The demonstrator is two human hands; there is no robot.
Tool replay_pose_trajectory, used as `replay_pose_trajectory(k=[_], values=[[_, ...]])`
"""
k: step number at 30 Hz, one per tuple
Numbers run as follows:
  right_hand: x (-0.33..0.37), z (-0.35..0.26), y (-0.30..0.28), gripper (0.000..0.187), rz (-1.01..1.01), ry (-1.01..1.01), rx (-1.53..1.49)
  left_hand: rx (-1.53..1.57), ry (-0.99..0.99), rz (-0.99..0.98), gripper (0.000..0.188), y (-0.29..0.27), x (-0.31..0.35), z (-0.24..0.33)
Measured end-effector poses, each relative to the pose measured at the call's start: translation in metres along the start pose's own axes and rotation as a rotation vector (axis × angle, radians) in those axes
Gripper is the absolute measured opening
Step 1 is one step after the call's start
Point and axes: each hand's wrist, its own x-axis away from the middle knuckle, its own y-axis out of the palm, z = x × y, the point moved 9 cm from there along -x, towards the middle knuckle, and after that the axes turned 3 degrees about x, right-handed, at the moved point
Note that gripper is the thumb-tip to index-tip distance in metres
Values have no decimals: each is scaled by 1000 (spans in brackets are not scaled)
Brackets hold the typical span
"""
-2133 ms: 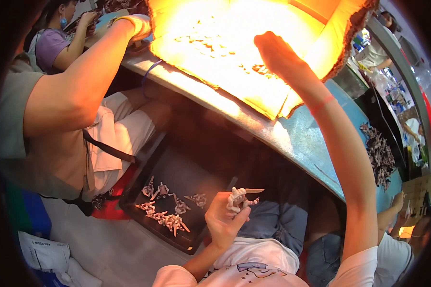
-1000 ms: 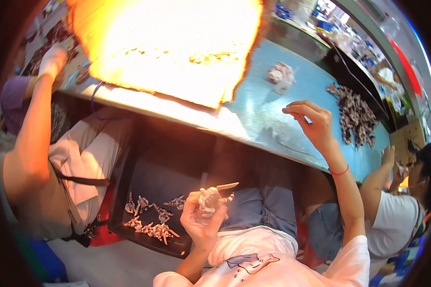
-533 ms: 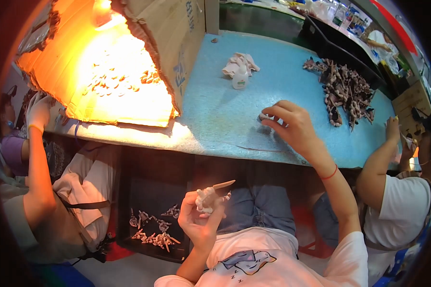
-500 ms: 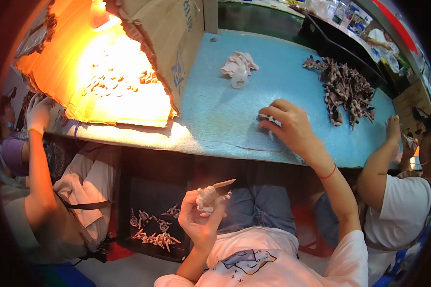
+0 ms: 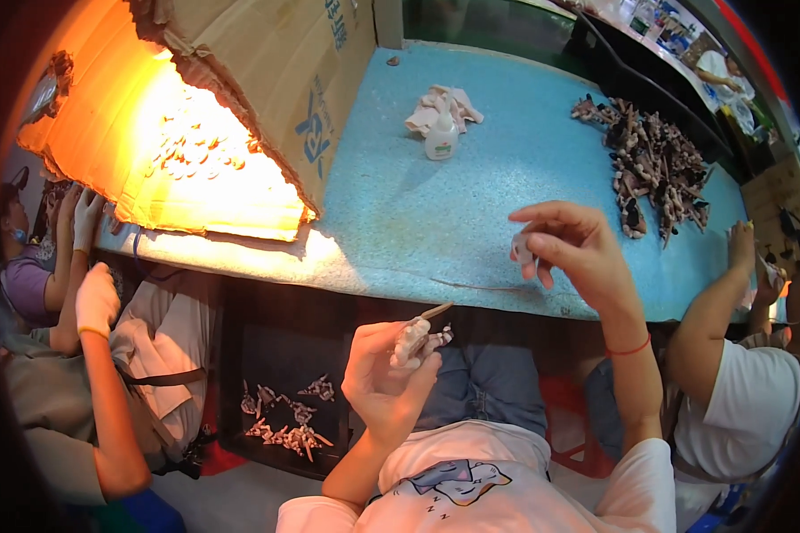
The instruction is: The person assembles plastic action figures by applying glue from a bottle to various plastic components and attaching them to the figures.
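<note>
My left hand (image 5: 384, 377) is closed around a pale, knobbly figurine (image 5: 411, 345), held above my lap in front of the table edge. A thin tan pointed piece (image 5: 436, 311) juts out of its top, and a darker, pinkish part sticks out at its right. Over the front of the table, my right hand (image 5: 582, 253) pinches a small whitish-grey piece (image 5: 522, 249) between thumb and fingers. The exact kind of that piece is too small to tell. A gap separates the two hands.
A squeeze bottle (image 5: 441, 139) stands before a crumpled pale cloth (image 5: 458, 105) on the blue table (image 5: 391, 204). Piled figurine parts (image 5: 653, 169) lie right, beside a black bin (image 5: 640, 75). Left, a cardboard box (image 5: 267, 75) glows inside. Below, a black crate (image 5: 284, 355) holds similar pieces. Co-workers sit both sides.
My right hand has lifted the small piece off the table and come right and nearer. My left hand has moved slightly right and up with the figurine. The left co-worker's gloved hand has lowered.
</note>
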Motion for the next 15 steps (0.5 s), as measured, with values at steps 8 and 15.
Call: replay_pose_trajectory(k=[8,15], values=[[19,17,-2,18,-55,-13,-237,7,-71,-84,29,22,-3,-10],[35,20,4,14,-150,-9,-449,-185,114,-90,38,31,-6,-2]])
